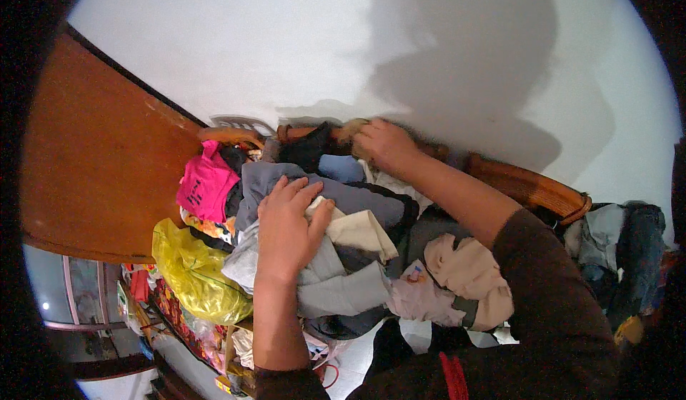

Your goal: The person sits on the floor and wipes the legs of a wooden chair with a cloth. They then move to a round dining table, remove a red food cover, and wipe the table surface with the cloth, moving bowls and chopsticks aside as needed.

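A heap of clothes lies before me. My left hand (292,218) rests palm down on it, fingers apart, over a slate-grey garment (353,199) and a cream cloth (362,231). Light grey cloth (348,293) lies beside that wrist. At the back, close to the wall, is my right hand (383,143), its fingers curled and blurred by motion. A tan thing (353,128) is at its fingertips; whether it is gripped is unclear. Just below that hand lies a blue folded cloth (341,168), with a black cloth (308,148) to its left.
A brown wooden panel (107,159) stands at the left. A pink garment (209,185) bearing writing and a yellow plastic bag (198,274) flank the heap. Behind it, a brown curved rail (530,185) runs along the white wall (241,41). Dark jeans-like clothing (640,255) hangs at right.
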A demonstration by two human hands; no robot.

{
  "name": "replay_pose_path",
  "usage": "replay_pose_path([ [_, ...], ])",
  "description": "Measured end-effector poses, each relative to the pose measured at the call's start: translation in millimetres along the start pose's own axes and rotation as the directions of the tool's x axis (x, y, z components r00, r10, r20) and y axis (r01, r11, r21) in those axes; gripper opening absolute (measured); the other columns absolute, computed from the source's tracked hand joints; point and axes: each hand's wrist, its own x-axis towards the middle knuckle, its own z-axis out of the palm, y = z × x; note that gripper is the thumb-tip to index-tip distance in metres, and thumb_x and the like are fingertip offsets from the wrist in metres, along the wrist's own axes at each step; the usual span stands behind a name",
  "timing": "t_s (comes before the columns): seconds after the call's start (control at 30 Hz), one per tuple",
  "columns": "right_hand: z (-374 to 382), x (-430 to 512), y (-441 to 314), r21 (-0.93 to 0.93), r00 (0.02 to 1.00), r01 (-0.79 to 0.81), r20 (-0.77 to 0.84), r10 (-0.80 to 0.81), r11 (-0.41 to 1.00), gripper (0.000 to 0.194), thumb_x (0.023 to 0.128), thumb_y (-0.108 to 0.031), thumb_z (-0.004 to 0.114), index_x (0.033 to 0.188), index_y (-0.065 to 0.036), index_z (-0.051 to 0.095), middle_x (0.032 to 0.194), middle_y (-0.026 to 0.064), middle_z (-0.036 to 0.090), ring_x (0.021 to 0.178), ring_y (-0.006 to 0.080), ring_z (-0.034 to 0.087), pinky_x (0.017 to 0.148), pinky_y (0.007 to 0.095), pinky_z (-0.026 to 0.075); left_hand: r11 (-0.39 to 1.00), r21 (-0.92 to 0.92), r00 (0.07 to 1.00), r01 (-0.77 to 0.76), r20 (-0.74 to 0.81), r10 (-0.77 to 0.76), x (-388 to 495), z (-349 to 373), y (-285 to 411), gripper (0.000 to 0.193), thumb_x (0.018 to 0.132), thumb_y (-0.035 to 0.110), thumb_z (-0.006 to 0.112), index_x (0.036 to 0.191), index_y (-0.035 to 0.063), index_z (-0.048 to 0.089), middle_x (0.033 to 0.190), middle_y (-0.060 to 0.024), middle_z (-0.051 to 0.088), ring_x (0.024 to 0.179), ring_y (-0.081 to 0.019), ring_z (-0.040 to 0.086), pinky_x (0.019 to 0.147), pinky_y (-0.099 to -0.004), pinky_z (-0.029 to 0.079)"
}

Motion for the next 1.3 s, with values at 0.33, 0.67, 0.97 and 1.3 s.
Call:
replay_pose_path([
  [0.33,79,119,-33,0.208,0.993,0.021,0.107,-0.044,0.978,0.031,0.087,-0.008,0.063,0.117,-0.01,0.069,0.114,0.0058,0.066,0.111,0.031,0.065,0.092,0.042,0.056,0.998,0.021,0.998,0.063,-0.032,-0.063,-19,0,4,0.041,0.092,0.035,0.073,0.124,0.0084,0.075,0.136,-0.0177,0.068,0.138,-0.045,0.054,0.113,-0.0551,0.039],
  [0.67,-49,-52,6,-0.084,0.968,0.082,0.245,-0.059,0.993,0.048,0.078,-0.005,0.073,0.125,-0.007,0.069,0.139,0.009,0.061,0.133,0.032,0.057,0.105,0.0425,0.054,0.994,-0.065,0.993,0.089,-0.071,-0.093,-31,-1,-13,0.044,0.09,0.039,0.075,0.125,0.0123,0.076,0.138,-0.0167,0.067,0.139,-0.0432,0.052,0.113,-0.0637,0.036],
  [0.97,66,94,-15,0.052,0.95,0.312,0.019,-0.313,0.949,0.044,0.087,-0.007,0.066,0.131,-0.006,0.066,0.139,0.0089,0.059,0.125,0.0323,0.059,0.101,0.0415,0.054,0.995,-0.051,0.992,0.082,-0.09,-0.086,-38,-1,-14,0.044,0.092,0.038,0.075,0.127,0.0119,0.074,0.139,-0.0169,0.066,0.141,-0.0434,0.051,0.115,-0.0625,0.037],
  [1.3,35,69,-22,0.215,0.992,0.059,0.099,-0.082,0.975,0.038,0.089,-0.008,0.064,0.127,-0.011,0.068,0.139,0.0071,0.06,0.126,0.032,0.058,0.102,0.0407,0.053,0.995,-0.021,0.991,0.102,-0.08,-0.103,-35,-4,-3,0.045,0.092,0.039,0.074,0.128,0.0123,0.073,0.14,-0.0162,0.065,0.141,-0.0442,0.052,0.116,-0.0621,0.036],
])
